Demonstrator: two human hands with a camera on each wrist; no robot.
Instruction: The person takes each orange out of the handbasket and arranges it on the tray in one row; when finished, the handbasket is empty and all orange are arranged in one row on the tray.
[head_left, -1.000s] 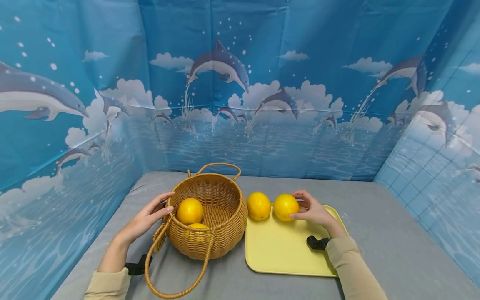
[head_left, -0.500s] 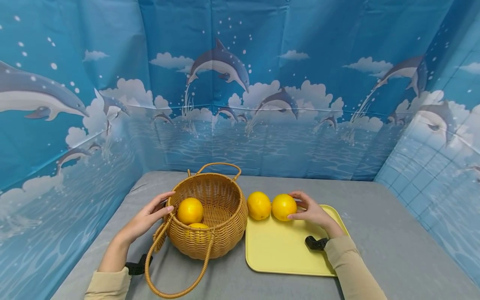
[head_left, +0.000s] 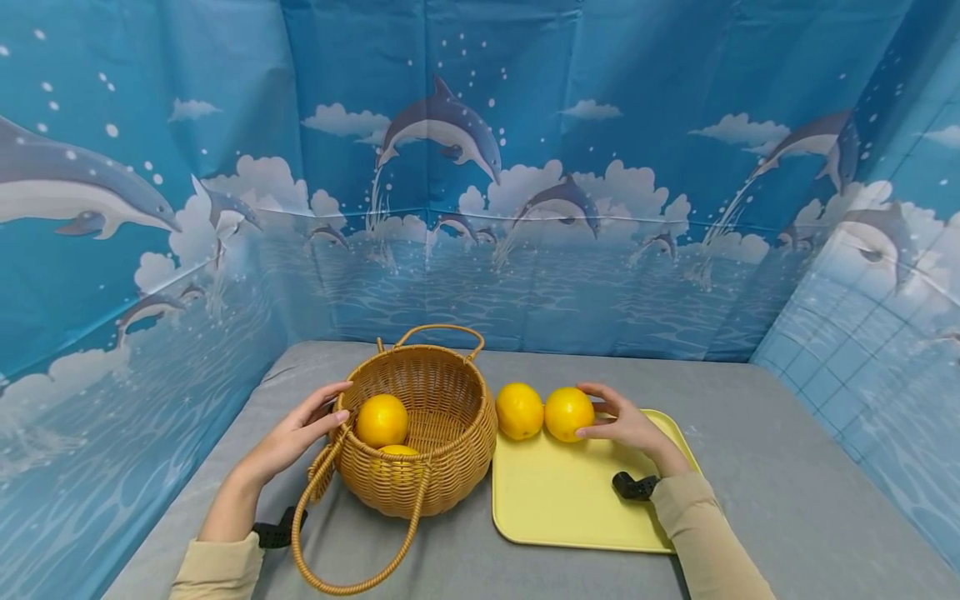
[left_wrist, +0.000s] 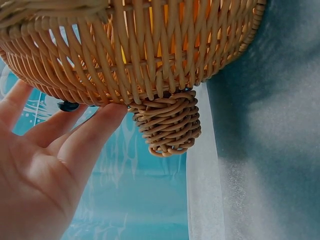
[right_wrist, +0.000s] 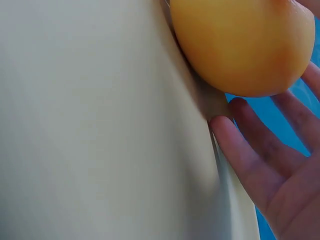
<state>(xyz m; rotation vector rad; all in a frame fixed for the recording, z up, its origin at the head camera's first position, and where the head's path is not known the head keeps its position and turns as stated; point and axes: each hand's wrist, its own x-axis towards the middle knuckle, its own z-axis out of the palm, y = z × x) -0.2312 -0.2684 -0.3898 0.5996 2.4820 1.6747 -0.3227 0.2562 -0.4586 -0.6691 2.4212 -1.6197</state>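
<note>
In the head view, my left hand [head_left: 288,437] touches the left rim of a round wicker basket [head_left: 457,483]. The left wrist view shows its fairly straight fingers [left_wrist: 97,130] against the basket's outer wall. One orange [head_left: 382,421] sits inside the basket at the left; another orange [head_left: 398,451] beneath it is partly hidden by the wall. My right hand [head_left: 626,425] holds an orange [head_left: 567,414] from its right side, between thumb and fingers, at the tray's back edge. Left of it is another orange [head_left: 520,410], by the basket's right side.
A yellow tray [head_left: 562,500] lies right of the basket on the grey cloth-covered surface [head_left: 765,467]. The basket's front handle [head_left: 360,587] hangs down toward me; the back handle [head_left: 442,327] stands up. A blue dolphin-print curtain [head_left: 637,275] encloses the back and sides.
Over the first half second my right hand shifted slightly left with its orange, toward the neighbouring orange. Since then it has barely moved. My left hand stays at the basket's rim.
</note>
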